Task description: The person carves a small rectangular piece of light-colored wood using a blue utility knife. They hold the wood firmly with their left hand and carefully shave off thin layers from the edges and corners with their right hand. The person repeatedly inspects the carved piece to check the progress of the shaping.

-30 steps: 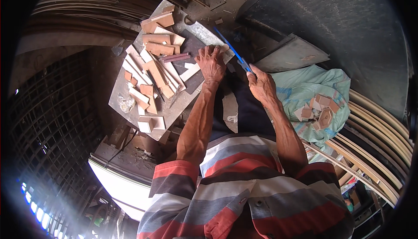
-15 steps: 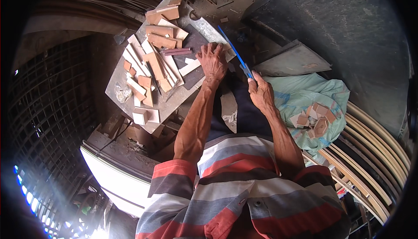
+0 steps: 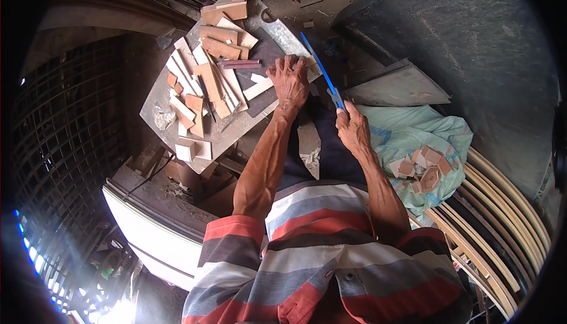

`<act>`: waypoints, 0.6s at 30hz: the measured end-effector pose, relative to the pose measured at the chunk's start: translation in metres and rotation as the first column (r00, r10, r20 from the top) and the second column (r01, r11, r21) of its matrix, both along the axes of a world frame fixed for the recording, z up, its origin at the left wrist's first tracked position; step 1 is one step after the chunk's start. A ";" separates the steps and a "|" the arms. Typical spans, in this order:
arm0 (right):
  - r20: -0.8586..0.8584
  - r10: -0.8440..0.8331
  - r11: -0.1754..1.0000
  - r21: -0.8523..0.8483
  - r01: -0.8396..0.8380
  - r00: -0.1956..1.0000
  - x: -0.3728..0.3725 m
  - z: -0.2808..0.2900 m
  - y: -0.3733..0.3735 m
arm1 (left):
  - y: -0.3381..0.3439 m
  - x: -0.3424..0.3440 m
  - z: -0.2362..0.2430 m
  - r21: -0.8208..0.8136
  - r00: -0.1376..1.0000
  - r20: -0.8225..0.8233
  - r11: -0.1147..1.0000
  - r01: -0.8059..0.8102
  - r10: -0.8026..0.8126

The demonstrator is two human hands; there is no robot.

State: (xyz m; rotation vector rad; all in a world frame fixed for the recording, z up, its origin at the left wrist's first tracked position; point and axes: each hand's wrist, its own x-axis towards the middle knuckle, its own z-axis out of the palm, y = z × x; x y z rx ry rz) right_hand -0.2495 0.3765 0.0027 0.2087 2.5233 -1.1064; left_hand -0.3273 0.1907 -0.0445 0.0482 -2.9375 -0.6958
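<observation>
My left hand presses down with bent fingers on a pale wood strip at the near right edge of the worktable. The strip shows on the left side of the hand, and a short end appears beyond the fingertips. My right hand is closed round the handle of a blue saw, seen nearly edge-on. Its long blue frame points away from me, just off the table's right edge. The blade's contact with the strip cannot be made out. Two dark reddish sticks lie left of my left hand.
Pale and brown wood offcuts cover much of the table, beside a crumpled clear plastic bag. At right, small wood pieces rest on a green woven sack. Curved wood strips and a large dark panel stand beyond.
The view has shifted slightly. The saw and my right hand sit in nearly the same place, and my left hand stays on the strip.
</observation>
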 end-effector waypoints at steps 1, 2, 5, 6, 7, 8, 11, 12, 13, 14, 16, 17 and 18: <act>0.035 -0.053 0.997 -0.055 0.055 0.998 0.000 -0.001 0.001 | 0.000 0.000 0.000 -0.004 1.000 -0.005 1.000 0.003 -0.003; 0.072 -0.105 0.988 -0.108 0.112 0.992 0.000 -0.002 0.002 | 0.000 0.000 0.000 -0.009 1.000 -0.010 1.000 0.006 -0.006; 0.236 -0.211 0.934 -0.236 0.267 0.948 -0.014 0.022 -0.004 | -0.001 0.004 -0.003 -0.020 0.999 -0.033 1.000 -0.001 0.000; 0.302 -0.242 0.908 -0.264 0.325 0.922 -0.020 0.031 -0.006 | 0.000 0.003 -0.003 -0.017 1.000 -0.021 1.000 0.004 -0.004; 0.305 -0.234 0.903 -0.285 0.323 0.923 -0.022 0.030 -0.004 | 0.001 0.004 -0.002 -0.014 1.000 -0.008 1.000 0.008 -0.008; 0.308 -0.224 0.897 -0.306 0.319 0.925 -0.024 0.027 -0.001 | 0.002 0.004 -0.002 -0.011 1.000 0.004 1.000 0.010 -0.010; 0.290 -0.214 0.889 -0.338 0.309 0.933 -0.030 0.023 0.002 | -0.003 0.003 0.002 -0.089 0.997 0.025 0.994 0.071 -0.069; 0.274 -0.206 0.893 -0.340 0.295 0.939 -0.034 0.028 -0.001 | -0.003 0.001 0.008 -0.038 0.998 0.006 0.997 0.068 -0.068; 0.259 -0.195 0.897 -0.343 0.279 0.946 -0.039 0.033 -0.003 | -0.003 0.000 0.015 0.013 0.998 -0.014 0.998 0.064 -0.064; 0.233 -0.182 0.914 -0.317 0.252 0.955 -0.044 0.035 -0.006 | -0.004 0.000 0.022 0.063 0.998 -0.033 0.996 0.058 -0.056; 0.184 -0.161 0.941 -0.266 0.207 0.970 -0.055 0.038 -0.011 | -0.008 0.003 0.049 0.319 0.998 0.036 0.946 -0.058 0.049; 0.072 -0.106 0.979 -0.166 0.117 0.992 -0.059 0.032 -0.014 | -0.011 0.008 0.060 0.436 0.992 0.076 0.892 -0.121 0.097; -0.034 -0.032 0.998 -0.062 0.030 0.999 -0.062 0.022 -0.019 | -0.018 0.017 0.064 0.430 0.988 0.041 0.890 -0.151 0.148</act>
